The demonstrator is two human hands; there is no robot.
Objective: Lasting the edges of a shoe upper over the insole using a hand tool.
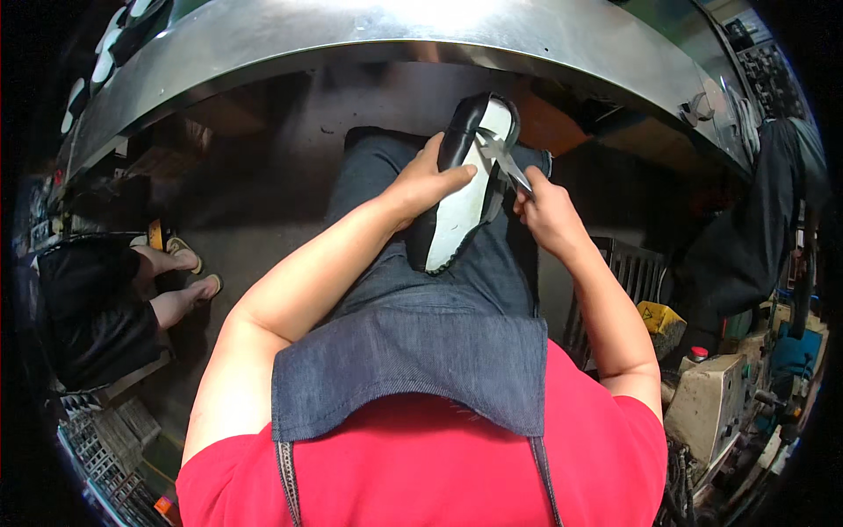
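A black shoe [458, 145] lies bottom up above my lap, its white sole board [461, 211] facing me and its toe and heel lying roughly along my line of sight. My left hand [432, 183] is closed around its left side, the thumb pressed on the white board. My right hand [549, 209] grips a shiny metal pincer-like tool [507, 164]. The tool's broad head rests at the far right part of the sole, by the black edge. Its handle is mostly hidden in my fist, so its exact kind cannot be told.
A curved metal bench [351, 66] runs across the far side. Right of me stand a beige machine box with a red button [698, 354], a yellow block [660, 318] and dark hanging cloth [755, 220]. At left, another person's legs [171, 303] show beside a crate [105, 448].
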